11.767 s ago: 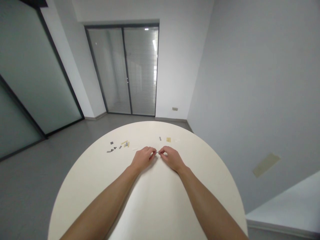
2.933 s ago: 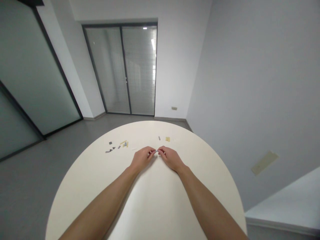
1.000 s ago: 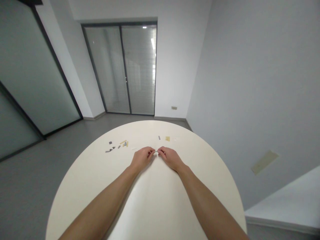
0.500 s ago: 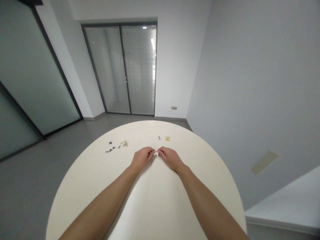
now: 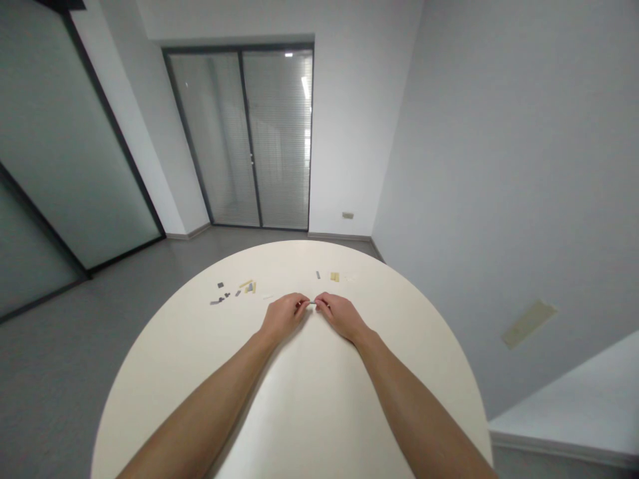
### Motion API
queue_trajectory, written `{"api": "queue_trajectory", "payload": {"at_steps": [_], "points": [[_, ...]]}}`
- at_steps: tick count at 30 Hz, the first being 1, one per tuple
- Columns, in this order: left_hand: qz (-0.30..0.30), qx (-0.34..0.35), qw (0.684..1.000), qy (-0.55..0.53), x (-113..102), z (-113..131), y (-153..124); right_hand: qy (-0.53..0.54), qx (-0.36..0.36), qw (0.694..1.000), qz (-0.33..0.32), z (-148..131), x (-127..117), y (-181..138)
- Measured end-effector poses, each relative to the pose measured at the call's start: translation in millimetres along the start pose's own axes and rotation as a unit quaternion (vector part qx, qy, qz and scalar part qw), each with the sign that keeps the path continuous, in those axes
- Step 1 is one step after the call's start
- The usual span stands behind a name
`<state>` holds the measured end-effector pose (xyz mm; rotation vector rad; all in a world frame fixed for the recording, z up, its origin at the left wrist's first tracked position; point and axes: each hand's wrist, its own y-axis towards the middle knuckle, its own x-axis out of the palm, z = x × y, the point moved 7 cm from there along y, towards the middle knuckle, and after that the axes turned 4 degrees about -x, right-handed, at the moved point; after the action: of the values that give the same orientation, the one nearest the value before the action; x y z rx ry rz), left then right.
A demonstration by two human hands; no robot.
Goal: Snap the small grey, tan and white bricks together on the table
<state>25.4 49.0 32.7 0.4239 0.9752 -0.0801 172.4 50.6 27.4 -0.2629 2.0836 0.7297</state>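
My left hand (image 5: pixel 285 314) and my right hand (image 5: pixel 339 313) meet near the far middle of the round table (image 5: pixel 309 412), fingers pinched toward each other. Between their fingertips is a small, thin grey piece (image 5: pixel 312 303), gripped from both ends; most of it is hidden by the fingers. Just beyond my hands lie a small grey strip (image 5: pixel 318 275) and a yellow rectangular piece (image 5: pixel 335 277). To the left of my left hand is a faint white strip (image 5: pixel 268 297).
On the table's far left lie several small yellow pieces (image 5: pixel 246 284) and dark grey pieces (image 5: pixel 220 285), with a grey strip (image 5: pixel 214 303) nearby. Behind the table stand glass doors (image 5: pixel 279 140). A grey wall (image 5: pixel 499 166) rises on the right.
A little more of the grey piece shows between my fingertips. Both hands and the pieces on the table otherwise keep their places.
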Motion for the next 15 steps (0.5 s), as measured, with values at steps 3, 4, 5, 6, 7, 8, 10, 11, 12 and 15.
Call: {"api": "queue_trajectory", "payload": {"at_steps": [3, 4, 5, 6, 7, 8, 10, 11, 12, 15], "points": [[-0.003, -0.004, 1.0, 0.002, 0.1, -0.2, 0.1, -0.002, -0.001, 1.0, 0.002, -0.3, -0.7, -0.5], [-0.004, -0.005, 1.0, 0.003, 0.1, -0.2, 0.1, -0.003, -0.001, 1.0, 0.002, -0.3, -0.7, -0.6], [-0.006, -0.005, 1.0, 0.003, 0.1, -0.2, 0.1, -0.003, -0.001, 1.0, 0.003, -0.2, -0.7, -0.7], [-0.006, -0.005, 1.0, 0.003, 0.0, 0.0, 0.1, -0.002, -0.002, 1.0, 0.003, -0.2, -0.6, -0.7], [-0.005, -0.002, 1.0, 0.002, -0.3, 0.3, 0.0, -0.001, -0.003, 1.0, 0.003, -0.2, -0.6, -0.8], [-0.003, 0.0, 1.0, 0.002, -0.6, 0.6, 0.0, 0.0, -0.004, 1.0, 0.003, -0.2, -0.6, -0.8], [-0.002, 0.004, 1.0, 0.003, -0.9, 0.9, -0.2, 0.002, -0.005, 1.0, 0.004, -0.5, -0.8, -0.7], [-0.001, 0.004, 1.0, 0.005, -0.9, 0.8, -0.2, 0.003, -0.005, 1.0, 0.004, -0.8, -1.0, -0.7], [-0.001, 0.005, 1.0, 0.006, -0.7, 0.8, -0.2, 0.003, -0.005, 1.0, 0.005, -1.2, -1.2, -0.8], [-0.001, 0.005, 1.0, 0.007, 0.1, -0.1, 0.1, 0.003, -0.006, 1.0, 0.006, -2.1, -1.9, -0.9]]}}
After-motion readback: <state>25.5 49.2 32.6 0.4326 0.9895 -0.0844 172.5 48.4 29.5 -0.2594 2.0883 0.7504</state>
